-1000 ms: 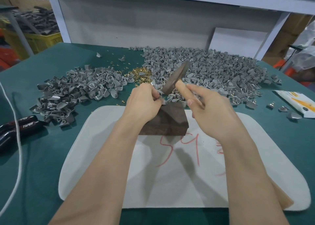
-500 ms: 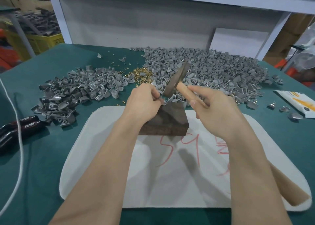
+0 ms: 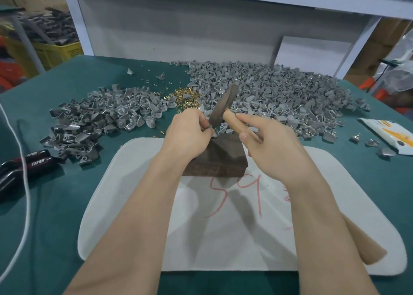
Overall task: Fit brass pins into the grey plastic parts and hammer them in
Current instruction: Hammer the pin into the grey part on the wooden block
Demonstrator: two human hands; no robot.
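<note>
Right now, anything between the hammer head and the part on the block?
Nothing visible. The hammer head sits right at the part on the block; the left hand pinches the part beside it.

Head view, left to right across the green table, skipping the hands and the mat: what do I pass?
Black TAPER-marked handles → smaller pile of grey plastic parts → heap of brass pins → larger pile of grey plastic parts → white and orange packet.

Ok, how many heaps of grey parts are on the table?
2: a smaller heap left of the brass pins, a bigger heap right of them. Stray parts lie loose besides. No further heap seems hidden.
</note>
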